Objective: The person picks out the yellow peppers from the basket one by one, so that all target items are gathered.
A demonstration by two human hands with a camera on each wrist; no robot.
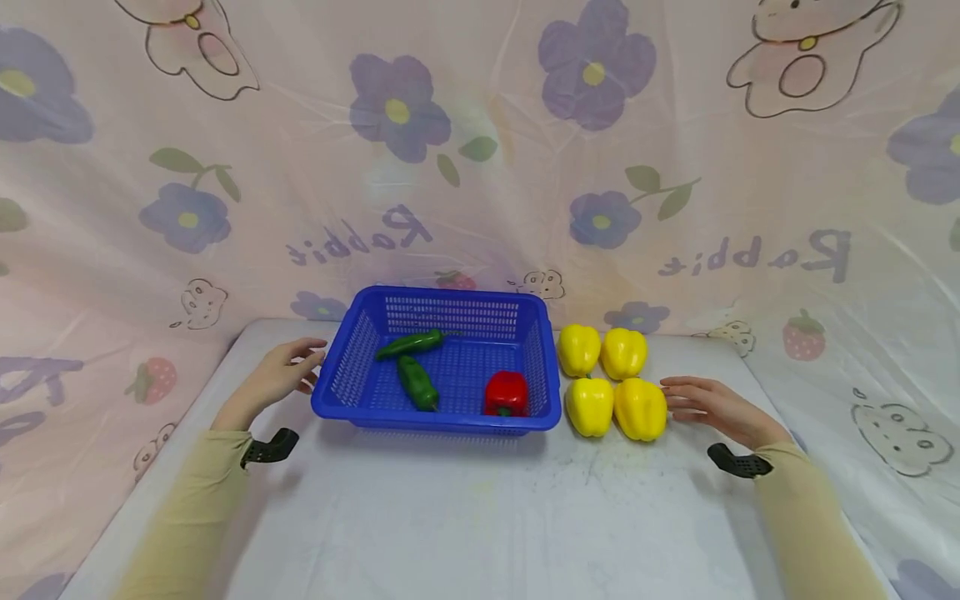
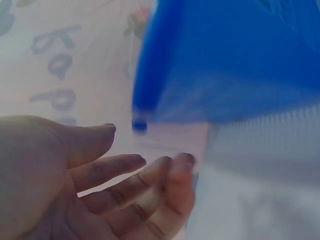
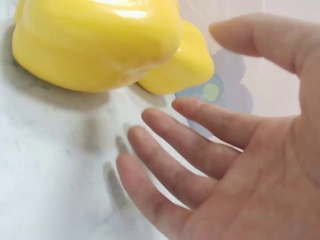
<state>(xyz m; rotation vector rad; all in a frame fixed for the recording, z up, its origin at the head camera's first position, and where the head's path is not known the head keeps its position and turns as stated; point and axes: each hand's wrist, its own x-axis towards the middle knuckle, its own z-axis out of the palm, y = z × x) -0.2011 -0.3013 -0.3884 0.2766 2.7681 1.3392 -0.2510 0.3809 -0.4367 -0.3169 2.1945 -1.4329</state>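
Note:
A blue plastic basket (image 1: 442, 422) stands on the table, holding two green chili peppers (image 1: 417, 383) and a red bell pepper (image 1: 507, 393). My left hand (image 1: 279, 373) is beside the basket's left rim with fingers loosely bent and nothing in them; the left wrist view shows a gap between the fingertips and the basket wall (image 2: 240, 60). Right of the basket, several yellow bell peppers (image 1: 590, 407) sit in a close group. My right hand (image 1: 716, 408) is just right of the nearest yellow pepper (image 3: 100, 45), its fingers extended and holding nothing.
A white cloth covers the table (image 1: 480, 517). Behind it hangs a printed curtain (image 1: 495, 192) with flowers and rabbits, which also runs along both sides. Each wrist carries a black camera band (image 1: 270, 447) over a beige sleeve.

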